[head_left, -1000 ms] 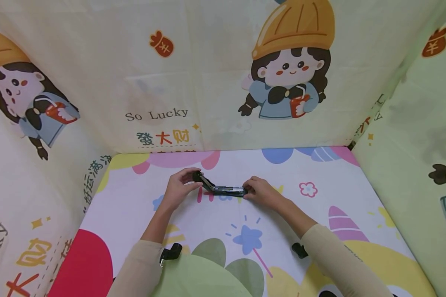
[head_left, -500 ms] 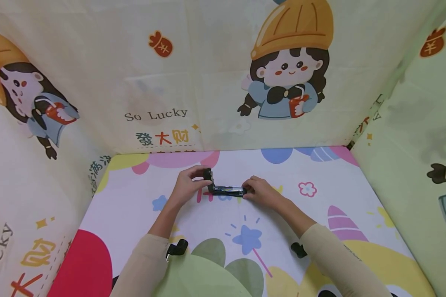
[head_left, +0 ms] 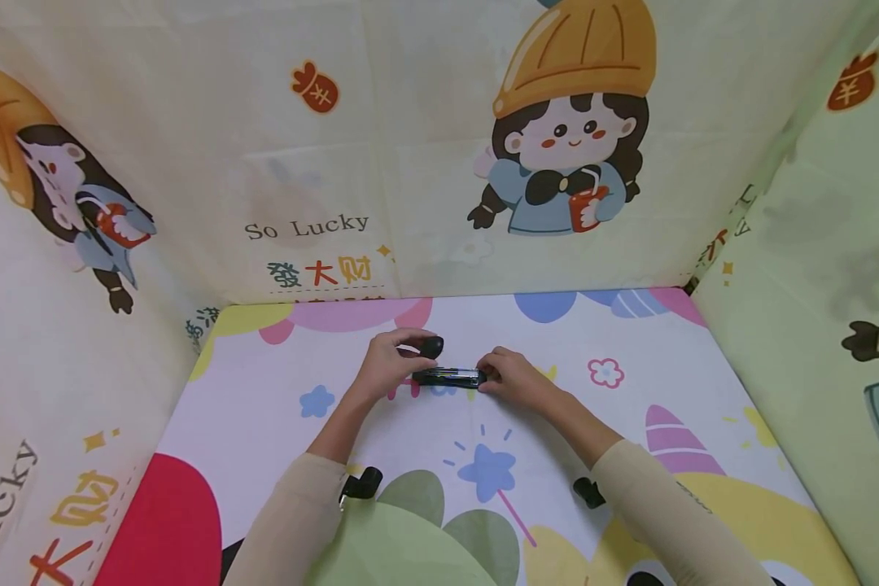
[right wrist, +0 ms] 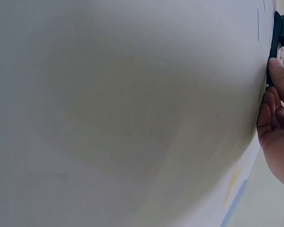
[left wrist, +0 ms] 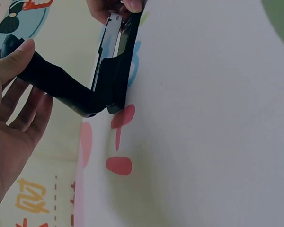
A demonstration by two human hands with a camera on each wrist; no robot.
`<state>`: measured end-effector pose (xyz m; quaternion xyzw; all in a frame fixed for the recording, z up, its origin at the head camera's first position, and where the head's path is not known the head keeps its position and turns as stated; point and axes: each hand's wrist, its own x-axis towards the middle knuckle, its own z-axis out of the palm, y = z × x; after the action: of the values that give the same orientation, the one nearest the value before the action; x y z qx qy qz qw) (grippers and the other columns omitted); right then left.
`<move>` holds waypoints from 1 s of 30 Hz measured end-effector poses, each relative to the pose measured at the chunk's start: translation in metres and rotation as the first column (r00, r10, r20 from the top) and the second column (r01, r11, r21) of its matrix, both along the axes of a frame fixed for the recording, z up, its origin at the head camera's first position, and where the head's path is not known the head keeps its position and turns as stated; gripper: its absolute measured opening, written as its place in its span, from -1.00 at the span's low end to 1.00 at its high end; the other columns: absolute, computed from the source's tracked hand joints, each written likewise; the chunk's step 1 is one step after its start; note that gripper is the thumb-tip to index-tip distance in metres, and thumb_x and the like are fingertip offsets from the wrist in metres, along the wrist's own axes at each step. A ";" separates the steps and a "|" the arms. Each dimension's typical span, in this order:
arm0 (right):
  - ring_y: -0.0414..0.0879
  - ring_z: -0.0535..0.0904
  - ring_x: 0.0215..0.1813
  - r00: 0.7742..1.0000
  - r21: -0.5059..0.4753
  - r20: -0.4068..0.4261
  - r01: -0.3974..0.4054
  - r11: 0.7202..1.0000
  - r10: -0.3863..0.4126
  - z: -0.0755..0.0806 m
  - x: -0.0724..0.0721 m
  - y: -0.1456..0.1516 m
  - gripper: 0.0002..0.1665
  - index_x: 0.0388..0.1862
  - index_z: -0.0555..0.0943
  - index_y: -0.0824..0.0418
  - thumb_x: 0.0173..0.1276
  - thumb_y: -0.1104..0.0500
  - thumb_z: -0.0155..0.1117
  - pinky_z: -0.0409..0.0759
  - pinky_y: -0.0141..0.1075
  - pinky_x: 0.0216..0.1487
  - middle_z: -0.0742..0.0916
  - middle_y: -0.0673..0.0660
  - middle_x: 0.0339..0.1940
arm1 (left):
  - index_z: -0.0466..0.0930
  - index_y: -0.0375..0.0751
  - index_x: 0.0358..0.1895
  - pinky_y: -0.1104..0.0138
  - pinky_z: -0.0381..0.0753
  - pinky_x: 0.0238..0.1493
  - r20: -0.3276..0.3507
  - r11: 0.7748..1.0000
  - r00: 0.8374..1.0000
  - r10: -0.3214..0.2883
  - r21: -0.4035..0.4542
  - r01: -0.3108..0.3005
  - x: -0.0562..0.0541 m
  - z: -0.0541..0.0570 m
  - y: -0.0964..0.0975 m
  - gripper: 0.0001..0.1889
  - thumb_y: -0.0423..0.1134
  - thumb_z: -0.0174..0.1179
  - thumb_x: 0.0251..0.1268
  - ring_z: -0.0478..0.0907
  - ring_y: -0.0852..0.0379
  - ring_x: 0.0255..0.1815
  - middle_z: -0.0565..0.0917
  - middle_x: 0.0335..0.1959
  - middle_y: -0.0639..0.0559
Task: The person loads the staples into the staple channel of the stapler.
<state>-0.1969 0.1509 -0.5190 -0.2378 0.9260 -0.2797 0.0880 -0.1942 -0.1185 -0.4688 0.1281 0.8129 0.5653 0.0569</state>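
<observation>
A black stapler [head_left: 450, 378] lies lengthwise on the table, its top arm [left wrist: 57, 85] swung up from the hinge at the left end. My left hand [head_left: 387, 363] pinches the free end of that arm between thumb and fingers, above the base. At the base's right end, my right hand [head_left: 513, 379] grips the tip with thumb and fingers. The silver staple channel [left wrist: 112, 33] shows along the base in the left wrist view. In the right wrist view only part of the stapler [right wrist: 275, 42] shows at the edge, by the right thumb.
A white cloth with coloured cartoon prints covers the table [head_left: 557, 423]. Printed cloth walls [head_left: 425, 163] stand at the back and both sides. A small black device [head_left: 362, 483] sits at the left sleeve, another black device [head_left: 589, 492] at the right sleeve.
My left hand has moved to the right, swinging the stapler's top arm from leaning left through upright to over the base. The right hand has stayed in place on the base's end.
</observation>
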 end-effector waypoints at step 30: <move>-0.11 0.51 -0.20 0.997 -0.015 -0.071 -0.025 1.000 0.023 -0.003 -0.002 0.004 -0.64 -0.07 0.65 0.30 0.28 0.14 0.56 0.59 -0.22 -0.08 0.63 0.09 -0.23 | 0.82 -0.13 -0.01 0.18 0.65 0.08 -0.147 0.947 0.980 -0.135 -0.310 0.084 -0.009 -0.018 0.049 -0.64 -0.25 0.60 0.07 0.65 0.08 -0.02 0.81 -0.12 0.03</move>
<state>-0.1987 0.1545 -0.5216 -0.2593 0.9233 -0.2775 0.0566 -0.2029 -0.0700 -0.4866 0.2094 0.8834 0.4175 0.0393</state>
